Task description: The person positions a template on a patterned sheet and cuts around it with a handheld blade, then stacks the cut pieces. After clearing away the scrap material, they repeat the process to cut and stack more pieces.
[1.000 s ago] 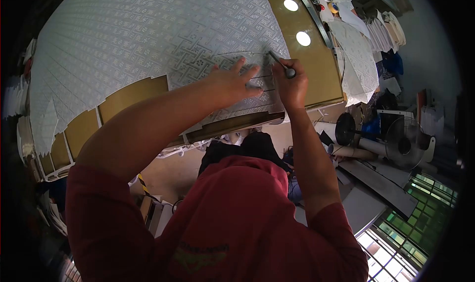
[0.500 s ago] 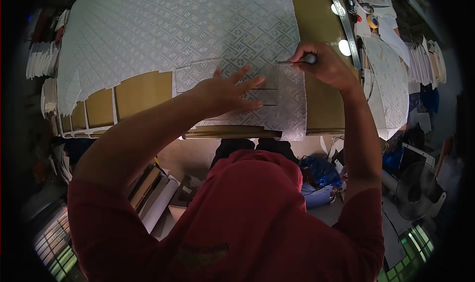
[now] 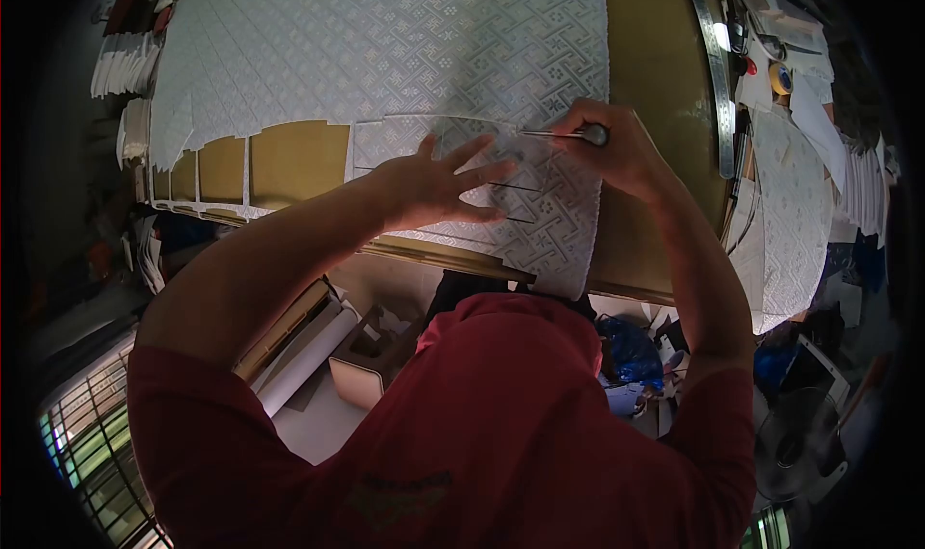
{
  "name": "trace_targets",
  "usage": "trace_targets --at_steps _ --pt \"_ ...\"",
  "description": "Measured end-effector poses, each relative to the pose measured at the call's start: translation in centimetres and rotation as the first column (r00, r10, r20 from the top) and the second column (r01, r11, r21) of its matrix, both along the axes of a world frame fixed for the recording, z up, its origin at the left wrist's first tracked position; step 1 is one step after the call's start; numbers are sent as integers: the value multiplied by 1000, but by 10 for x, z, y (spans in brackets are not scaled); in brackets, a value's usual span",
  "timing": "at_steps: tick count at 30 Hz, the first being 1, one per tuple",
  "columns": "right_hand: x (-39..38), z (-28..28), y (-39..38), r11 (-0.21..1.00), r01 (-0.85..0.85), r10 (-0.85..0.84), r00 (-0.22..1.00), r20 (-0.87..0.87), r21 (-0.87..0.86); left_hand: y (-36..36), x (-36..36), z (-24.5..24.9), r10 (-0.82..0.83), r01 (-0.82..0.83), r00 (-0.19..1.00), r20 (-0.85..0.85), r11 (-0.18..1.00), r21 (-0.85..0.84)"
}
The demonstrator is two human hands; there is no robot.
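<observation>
My left hand [image 3: 424,188] lies with fingers spread, pressing on a pale patterned fabric piece [image 3: 549,231] at the table's near edge. Thin dark straight lines [image 3: 514,185] show by its fingertips. My right hand [image 3: 617,144] is closed on a slim tool with a rounded grey handle, which looks like an awl [image 3: 593,136]. Its thin metal shaft points left, and the tip meets the fabric near the piece's upper edge. Beyond lies a large sheet of the same patterned fabric [image 3: 385,48], pleated or lined towards the left.
A metal ruler [image 3: 711,67] lies on the brown tabletop [image 3: 655,58] at the right. Past it are a yellow tape roll [image 3: 780,79], papers and another patterned piece [image 3: 790,202]. An open cardboard box [image 3: 361,356] stands on the floor, near a blue plastic bag [image 3: 631,347].
The whole view has shifted and tilted slightly. A pale edge line along the top of the fabric piece now shows as far as the tool's tip. Both hands keep their poses.
</observation>
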State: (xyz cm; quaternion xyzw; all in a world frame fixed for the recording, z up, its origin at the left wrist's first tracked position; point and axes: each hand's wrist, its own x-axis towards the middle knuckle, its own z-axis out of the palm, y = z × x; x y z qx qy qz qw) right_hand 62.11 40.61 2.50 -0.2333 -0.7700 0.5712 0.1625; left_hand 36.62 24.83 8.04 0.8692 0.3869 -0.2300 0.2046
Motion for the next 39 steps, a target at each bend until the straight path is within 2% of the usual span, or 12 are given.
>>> trace_targets --at_steps 6,12,14,18,20,21,23,28,30,33,36,39 --pt "-4 -14 0 1000 7 -6 999 -54 8 1 2 4 -6 6 999 -36 1000 -4" --pt "-3 -7 -14 998 63 -63 998 2 3 0 1 4 -15 15 1000 -16 1000 -5" --pt "-5 0 -42 943 331 -332 942 -39 -34 -1 -1 2 -20 19 1000 11 999 36" --pt "-24 1 -97 843 535 -534 845 -36 61 -3 -2 0 -42 42 999 6 995 91" --pt "-39 9 -118 683 729 -731 683 21 44 -3 -3 -1 -48 48 999 5 994 94" --pt "-44 6 -122 678 732 -734 678 24 65 -3 -4 -2 -50 50 999 -10 995 84" --pt "-52 -3 -128 573 799 -796 595 -108 182 -4 -7 -9 -64 59 997 37 990 125" --pt "-69 3 -135 507 811 -844 536 -24 292 -3 -11 -15 -84 72 992 95 989 130" --pt "-75 6 -135 486 807 -861 509 22 335 0 -10 -26 66 -67 990 128 998 4" --pt "-83 2 -140 440 788 -882 469 43 431 1 -6 -33 59 -61 996 70 998 22" --pt "-93 -8 -153 375 827 -896 439 -66 419 1 -8 -38 77 -81 986 145 997 18" --pt "-98 -16 -158 312 855 -911 393 -127 415 1 -6 -39 78 -81 990 114 996 22"
